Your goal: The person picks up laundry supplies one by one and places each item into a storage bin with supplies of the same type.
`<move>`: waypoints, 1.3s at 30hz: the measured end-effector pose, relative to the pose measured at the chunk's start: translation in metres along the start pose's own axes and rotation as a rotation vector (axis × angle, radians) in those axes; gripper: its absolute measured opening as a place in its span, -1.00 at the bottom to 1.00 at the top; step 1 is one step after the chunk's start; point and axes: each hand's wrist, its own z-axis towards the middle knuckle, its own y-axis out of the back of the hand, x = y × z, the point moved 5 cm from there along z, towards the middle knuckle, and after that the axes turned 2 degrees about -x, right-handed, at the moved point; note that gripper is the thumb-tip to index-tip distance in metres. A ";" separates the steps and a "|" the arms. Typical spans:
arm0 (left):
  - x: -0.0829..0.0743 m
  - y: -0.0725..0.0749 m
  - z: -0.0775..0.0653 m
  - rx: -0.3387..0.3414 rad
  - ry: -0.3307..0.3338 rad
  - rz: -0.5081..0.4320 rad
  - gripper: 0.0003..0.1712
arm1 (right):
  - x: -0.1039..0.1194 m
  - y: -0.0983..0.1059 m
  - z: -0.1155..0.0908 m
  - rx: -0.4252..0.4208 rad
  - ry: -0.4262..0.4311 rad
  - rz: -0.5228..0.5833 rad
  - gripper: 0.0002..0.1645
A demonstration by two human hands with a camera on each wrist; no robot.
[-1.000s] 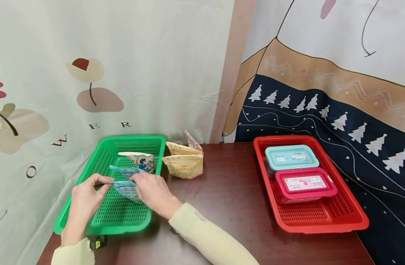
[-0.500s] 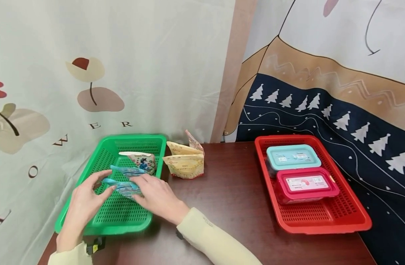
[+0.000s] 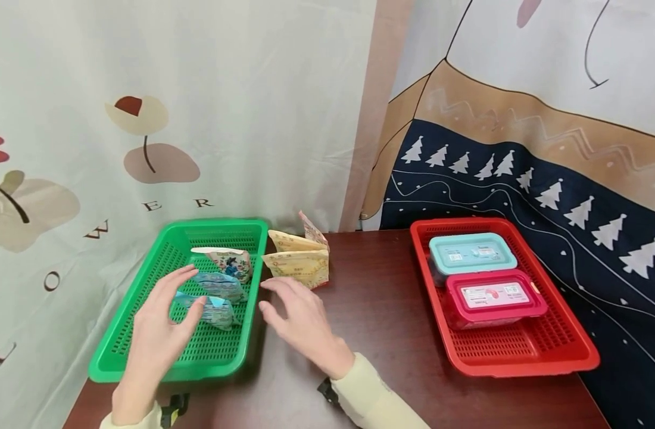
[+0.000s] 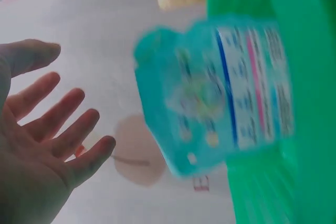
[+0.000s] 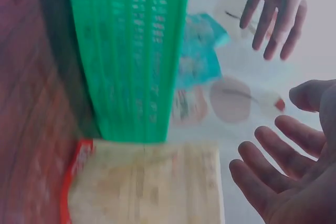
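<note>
Left hand (image 3: 158, 333): released, fingers spread, lower left of the frame.
Right hand (image 3: 307, 328): released, lower centre, near the cream bags (image 3: 301, 269).
Blue bags (image 3: 218, 313): both inside the green basket (image 3: 209, 371), left of centre.

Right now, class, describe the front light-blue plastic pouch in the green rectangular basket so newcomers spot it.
Find the green perforated plastic basket at the left of the brown table. Inside, a white patterned pouch sits at the back, with a blue pouch midway. Yours is the front light-blue plastic pouch, the one nearest the viewer.
</note>
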 end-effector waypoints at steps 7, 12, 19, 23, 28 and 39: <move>-0.037 -0.019 0.002 -0.056 -0.115 -0.082 -0.35 | -0.032 0.040 -0.016 -0.152 -0.005 0.045 -0.56; -0.056 -0.040 0.003 -0.032 -0.157 -0.158 -0.34 | -0.057 0.062 -0.025 -0.205 -0.070 0.048 -0.56; -0.069 -0.075 0.005 0.075 -0.056 -0.185 -0.31 | -0.086 0.074 -0.032 -0.205 -0.203 0.055 -0.55; -0.070 -0.094 0.013 0.106 0.033 -0.199 -0.29 | -0.096 0.073 -0.032 -0.207 -0.247 0.065 -0.51; -0.067 -0.117 0.023 0.128 0.112 -0.178 -0.22 | -0.105 0.062 -0.024 -0.159 -0.290 0.074 -0.39; -0.054 -0.149 0.044 0.108 0.111 0.011 -0.13 | -0.119 0.044 -0.008 -0.110 -0.272 0.082 -0.25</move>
